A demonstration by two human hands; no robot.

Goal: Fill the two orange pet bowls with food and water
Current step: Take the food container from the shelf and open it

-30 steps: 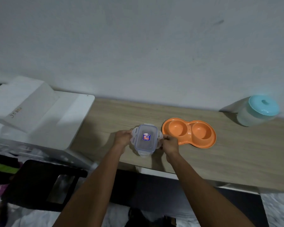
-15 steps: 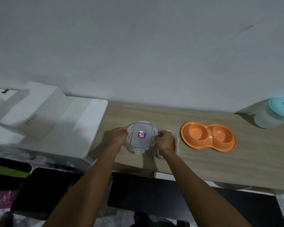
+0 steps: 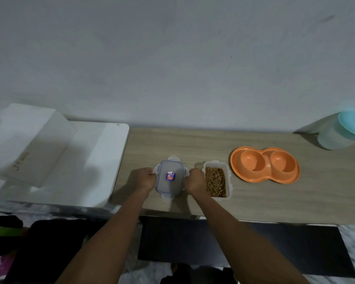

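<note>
Orange is what catches the eye: the twin pet dish (image 3: 264, 176) lies flat on the pale wood desk (image 3: 275, 199), both of its round wells bare and dry. Taking the wall side as 12 o'clock, the dish sits at about 2 o'clock from the person's hands, apart from them.

Both hands are on a clear plastic lid (image 3: 168, 188) with a small blue and red sticker. The left hand (image 3: 145, 179) pinches the lid's side clip at 9 o'clock, fingers curled over the edge. The right hand (image 3: 195, 181) grips the opposite clip at 3 o'clock in the same curled way. I cannot tell whether the lid rests on the desk or is held just above it.

Just beside the right hand, at 3 o'clock from the lid, stands an open clear container (image 3: 228, 177) filled with brown kibble (image 3: 215, 181); the knuckles cover its near left wall.

Far off at 2 o'clock, against the wall, a frosted jar (image 3: 332, 140) wears a teal cap (image 3: 351, 123). At 9 o'clock, past the desk's end, sits a white foam block (image 3: 29, 140).
</note>
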